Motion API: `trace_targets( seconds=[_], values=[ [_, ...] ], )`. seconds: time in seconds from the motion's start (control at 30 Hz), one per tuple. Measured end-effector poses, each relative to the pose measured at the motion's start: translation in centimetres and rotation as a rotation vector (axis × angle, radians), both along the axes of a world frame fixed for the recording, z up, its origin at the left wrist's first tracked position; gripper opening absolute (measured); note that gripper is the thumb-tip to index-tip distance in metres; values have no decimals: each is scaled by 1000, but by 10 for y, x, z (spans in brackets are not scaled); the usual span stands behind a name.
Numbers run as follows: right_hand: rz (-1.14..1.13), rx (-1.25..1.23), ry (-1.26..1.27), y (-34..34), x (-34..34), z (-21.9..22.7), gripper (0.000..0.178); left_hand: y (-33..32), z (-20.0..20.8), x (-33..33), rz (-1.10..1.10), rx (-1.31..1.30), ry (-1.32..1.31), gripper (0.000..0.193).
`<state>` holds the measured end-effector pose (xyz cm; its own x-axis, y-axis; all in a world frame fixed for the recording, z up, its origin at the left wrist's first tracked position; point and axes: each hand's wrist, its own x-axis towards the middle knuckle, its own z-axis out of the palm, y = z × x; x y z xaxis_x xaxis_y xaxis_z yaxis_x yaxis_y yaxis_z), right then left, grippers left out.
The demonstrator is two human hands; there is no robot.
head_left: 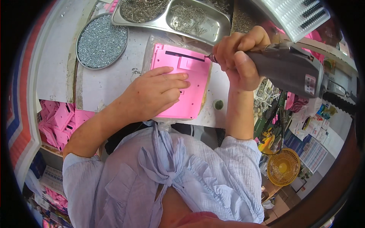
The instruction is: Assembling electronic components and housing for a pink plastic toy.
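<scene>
A flat pink plastic casing (194, 85) lies on a plastic-wrapped pad on the table in front of me. My left hand (157, 89) rests on its left part, palm down with the fingers laid across it. My right hand (243, 57) grips a grey electric screwdriver (283, 66), held tilted, its bit pointing left. The bit's tip meets the casing near its upper right corner, at the end of a long black strip (184, 55). Whether a screw sits under the tip is too small to tell. Small dark holes dot the casing.
A round dish of silver screws (102, 41) stands at the far left. Beyond the casing is a steel divided tray (169, 19) with small metal parts. Pink pieces (57, 121) fill a box at left. A white rack (300, 17) hangs far right; a yellow basket (283, 167) sits lower right.
</scene>
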<state>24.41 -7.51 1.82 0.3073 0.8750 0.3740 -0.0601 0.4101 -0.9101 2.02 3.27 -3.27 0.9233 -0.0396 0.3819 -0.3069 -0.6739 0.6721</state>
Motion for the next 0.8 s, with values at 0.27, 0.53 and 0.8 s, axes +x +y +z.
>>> trace_targets(
  seconds=[0.27, 0.53, 0.8],
  values=[
    [20, 22, 102, -43, -37, 41, 34, -3, -1, -1, 29, -65, 8, 17],
    [-4, -65, 71, -51, -57, 14, 33, -2, -7, -1, 36, -75, -47, 16],
    [157, 167, 98, -22, -60, 63, 35, -8, 4, -10, 249, -212, -127, 13]
  ],
)
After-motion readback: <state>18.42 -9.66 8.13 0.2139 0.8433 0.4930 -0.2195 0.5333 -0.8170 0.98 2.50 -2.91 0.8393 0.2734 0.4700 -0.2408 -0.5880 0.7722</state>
